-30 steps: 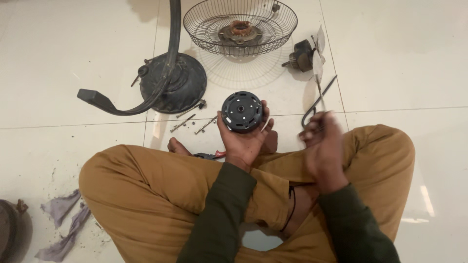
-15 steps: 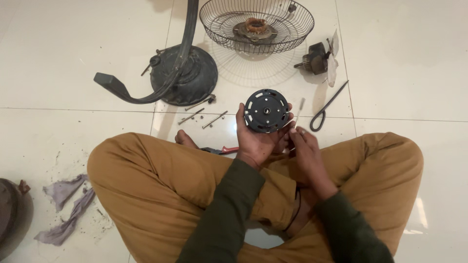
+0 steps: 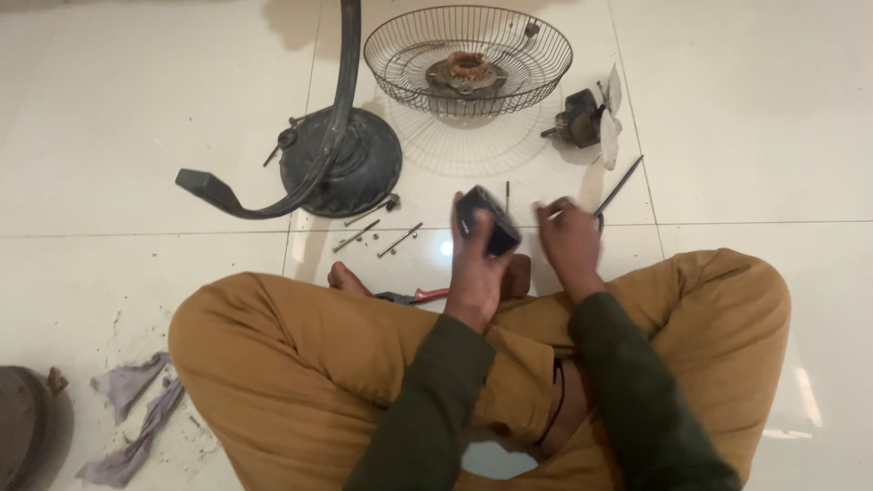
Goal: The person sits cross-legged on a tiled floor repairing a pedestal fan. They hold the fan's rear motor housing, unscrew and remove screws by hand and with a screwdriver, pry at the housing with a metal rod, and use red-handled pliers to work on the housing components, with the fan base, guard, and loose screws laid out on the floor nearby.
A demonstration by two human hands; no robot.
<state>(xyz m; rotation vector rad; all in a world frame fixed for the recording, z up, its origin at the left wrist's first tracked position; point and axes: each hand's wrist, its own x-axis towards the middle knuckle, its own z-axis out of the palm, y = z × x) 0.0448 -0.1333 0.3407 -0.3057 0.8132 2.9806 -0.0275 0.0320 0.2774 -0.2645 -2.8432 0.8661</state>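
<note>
I sit cross-legged on a white tiled floor. My left hand (image 3: 473, 273) grips a round black fan motor cover (image 3: 488, 221), tilted so I see it almost edge-on above my knees. My right hand (image 3: 569, 244) hovers just right of the cover with curled, blurred fingers. A thin pale piece shows at its fingertips, and I cannot make out whether the hand holds it. The handle end of a long dark hand tool (image 3: 620, 185) lies on the floor right beside that hand.
A dark fan base with a curved stand (image 3: 341, 164) lies ahead on the left. A wire fan grille (image 3: 536, 68) holds a copper-wound motor part (image 3: 466, 68). Nearby are a small motor piece (image 3: 576, 118), loose long screws (image 3: 382, 236), red-handled pliers (image 3: 426, 295) and grey rags (image 3: 136, 409).
My right hand put the long dark tool down on the floor, came to the cover, then moved out to the right. My left hand turned the cover from face-up to edge-on.
</note>
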